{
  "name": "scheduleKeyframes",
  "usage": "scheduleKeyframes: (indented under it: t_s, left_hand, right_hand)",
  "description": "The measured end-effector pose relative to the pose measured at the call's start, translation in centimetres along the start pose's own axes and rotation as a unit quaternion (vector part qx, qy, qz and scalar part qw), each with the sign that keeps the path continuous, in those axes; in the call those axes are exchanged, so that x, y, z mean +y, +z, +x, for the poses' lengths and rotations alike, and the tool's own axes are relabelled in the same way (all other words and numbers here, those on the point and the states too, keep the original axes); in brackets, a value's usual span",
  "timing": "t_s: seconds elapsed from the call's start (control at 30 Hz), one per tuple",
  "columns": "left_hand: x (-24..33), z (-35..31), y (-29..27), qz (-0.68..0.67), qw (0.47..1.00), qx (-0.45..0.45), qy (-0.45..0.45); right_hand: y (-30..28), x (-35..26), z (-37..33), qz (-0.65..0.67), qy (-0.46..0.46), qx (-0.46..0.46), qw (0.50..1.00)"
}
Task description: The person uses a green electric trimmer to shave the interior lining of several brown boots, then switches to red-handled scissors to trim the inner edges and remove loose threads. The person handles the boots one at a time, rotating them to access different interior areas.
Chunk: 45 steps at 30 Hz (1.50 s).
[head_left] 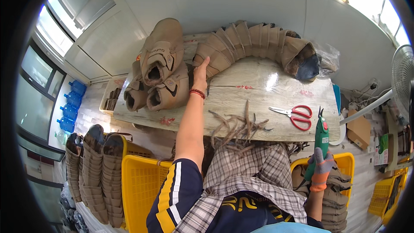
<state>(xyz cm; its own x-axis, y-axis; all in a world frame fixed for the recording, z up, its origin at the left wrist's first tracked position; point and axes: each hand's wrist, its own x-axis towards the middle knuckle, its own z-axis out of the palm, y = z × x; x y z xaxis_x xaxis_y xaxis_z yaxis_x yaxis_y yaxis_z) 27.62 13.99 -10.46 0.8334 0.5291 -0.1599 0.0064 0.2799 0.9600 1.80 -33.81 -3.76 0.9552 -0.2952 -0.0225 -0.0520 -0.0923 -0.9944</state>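
Observation:
A long curved row of nested tan shoe uppers (pixel 252 43) lies along the far part of the table. At its left end my bare left hand (pixel 201 74) grips an upper, thumb on top and fingers partly hidden. My right hand (pixel 321 171), in a grey and orange work glove, is closed around a green handheld electric cutter (pixel 321 134) with small pointed blades facing up, off the table's right front edge. Red-handled scissors (pixel 297 115) rest on the table left of the cutter. Several fluffy brown trimmed strips (pixel 235 131) are heaped at the front edge, partly over my checked apron.
Bulky tan shoes (pixel 161 56) are piled at the table's left. Yellow baskets (pixel 140 185) stand on both sides of me, the right one holding more uppers (pixel 334 203). Tall upper stacks (pixel 92 168) rise at left. A white fan (pixel 403 73) is at right.

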Motion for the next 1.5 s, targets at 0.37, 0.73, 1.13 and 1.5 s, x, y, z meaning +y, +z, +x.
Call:
scheduleKeyframes:
  t_s: [0.37,0.73,1.13,1.5]
  left_hand:
    - [-0.7,-16.0,-0.7,-0.180,0.966,-0.188,0.005]
    - [4.1,-23.1,-3.7,-0.339,0.916,-0.207,-0.053]
    - [7.7,-25.3,-13.1,-0.449,0.864,-0.226,-0.038]
    - [9.1,-29.9,-5.3,-0.260,0.909,-0.324,-0.037]
  right_hand:
    - [-0.1,0.0,-1.4,0.008,0.012,-0.043,0.999]
    - [0.6,-0.3,-2.5,0.012,-0.002,-0.099,0.995]
    - [3.9,-0.6,-1.4,-0.120,-0.205,-0.127,0.963]
    - [1.7,-1.8,-1.2,-0.324,-0.384,0.002,0.864]
